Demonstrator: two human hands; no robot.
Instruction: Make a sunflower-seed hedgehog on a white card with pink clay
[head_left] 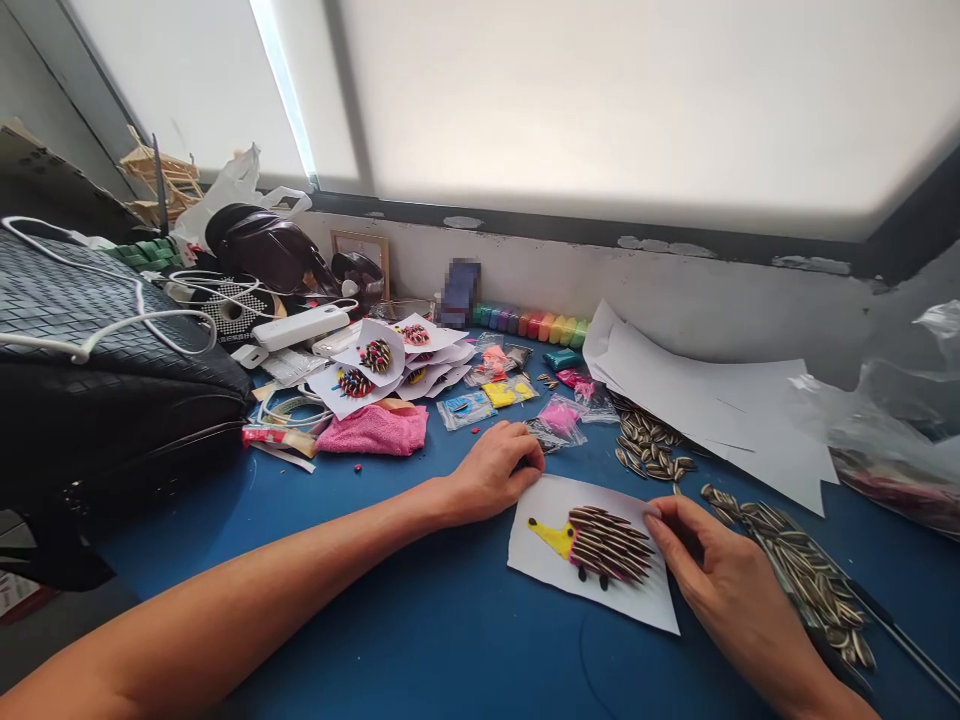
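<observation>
A white paper sheet (525,545) lies on the blue table, bearing a hedgehog picture (609,545). Its snout is yellow clay with a black nose and eye, its back is striped sunflower seeds set in pink clay, and small black feet sit below. With thumb and fingers closed, my right hand (720,580) pinches the sheet's upper right edge. My left hand (499,465) is curled at the upper left corner, thumb and fingertips meeting on the paper there. Just beyond that hand is a small bag of black clay (551,437).
Loose sunflower seeds (802,560) lie at right, beside blank paper sheets (697,385). Small bags of coloured clay (510,392) lie ahead. Finished seed pictures (367,360), a pink cloth (375,428) and a black bag (112,370) occupy the left. Colourful bottles (532,325) line the wall.
</observation>
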